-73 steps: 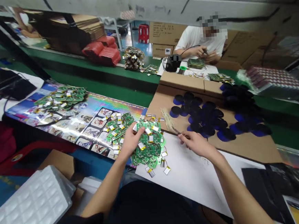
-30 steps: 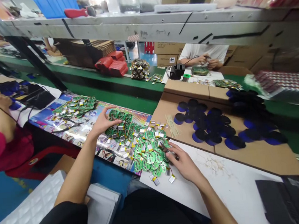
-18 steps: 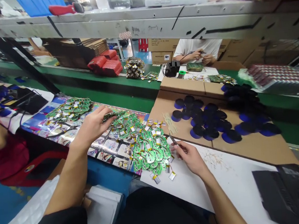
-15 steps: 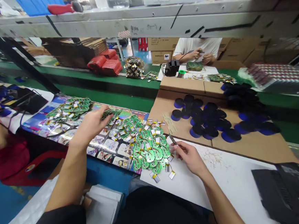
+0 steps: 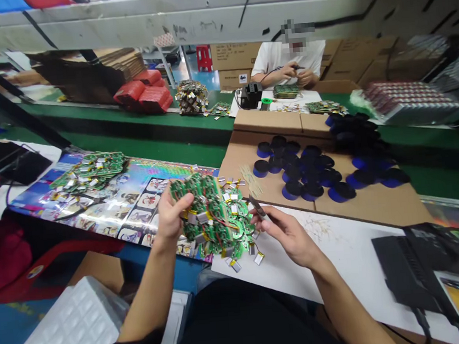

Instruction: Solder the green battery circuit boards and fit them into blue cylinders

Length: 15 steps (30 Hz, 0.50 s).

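Observation:
My left hand (image 5: 170,218) is raised and grips a tangled clump of green circuit boards (image 5: 202,208), with small silver pouch batteries and thin red wires hanging among them. Under and beside this clump lies a spread pile of the same boards and batteries (image 5: 239,221). My right hand (image 5: 290,236) sits just right of the pile, pinching a small dark hand tool (image 5: 258,208) whose exact kind I cannot tell. A few loose batteries (image 5: 244,258) rest on a white sheet (image 5: 339,248) below that hand. A second heap of boards (image 5: 90,171) lies farther left on a glossy printed mat (image 5: 135,190).
A cardboard sheet (image 5: 374,197) holds many dark blue discs (image 5: 303,174) beyond my right hand. A white foam tray (image 5: 67,333) is at lower left, a black case (image 5: 407,264) at right. A co-worker (image 5: 288,64) sits across the green bench, handling boards.
My left hand has lifted a clump of boards off the pile and drawn it toward me. My right hand stays beside the pile with the tool, and the view has shifted slightly left.

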{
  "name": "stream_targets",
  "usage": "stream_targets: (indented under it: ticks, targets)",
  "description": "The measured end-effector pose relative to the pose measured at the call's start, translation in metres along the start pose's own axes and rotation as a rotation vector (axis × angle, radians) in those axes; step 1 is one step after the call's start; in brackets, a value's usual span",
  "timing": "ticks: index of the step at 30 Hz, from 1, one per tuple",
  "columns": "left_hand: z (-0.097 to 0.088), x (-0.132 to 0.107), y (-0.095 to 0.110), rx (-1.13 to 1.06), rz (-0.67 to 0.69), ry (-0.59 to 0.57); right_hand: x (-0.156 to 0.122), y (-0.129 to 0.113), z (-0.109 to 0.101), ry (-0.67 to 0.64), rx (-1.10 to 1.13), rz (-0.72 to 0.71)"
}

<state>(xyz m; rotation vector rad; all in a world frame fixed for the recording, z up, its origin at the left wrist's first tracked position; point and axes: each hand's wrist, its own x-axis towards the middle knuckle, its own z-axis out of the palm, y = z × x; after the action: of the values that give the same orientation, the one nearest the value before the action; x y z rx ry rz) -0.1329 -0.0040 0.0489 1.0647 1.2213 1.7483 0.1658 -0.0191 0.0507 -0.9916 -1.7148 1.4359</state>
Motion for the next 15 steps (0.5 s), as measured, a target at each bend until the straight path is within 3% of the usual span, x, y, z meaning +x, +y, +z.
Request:
stream_targets:
  ticks: [3,6,15]
  targets:
    - [0.032,-0.03,-0.023,-0.003,-0.062,-0.055,-0.006,-0.002,0.001,0.047,-0.091,0.015]
    - [0.047,-0.051,-0.036,0.019,-0.114,-0.104,-0.015,0.005,-0.002,0.141,-0.21,0.045]
    - [0.053,-0.067,-0.033,0.077,-0.201,-0.157,-0.03,0.019,-0.002,0.182,-0.231,0.127]
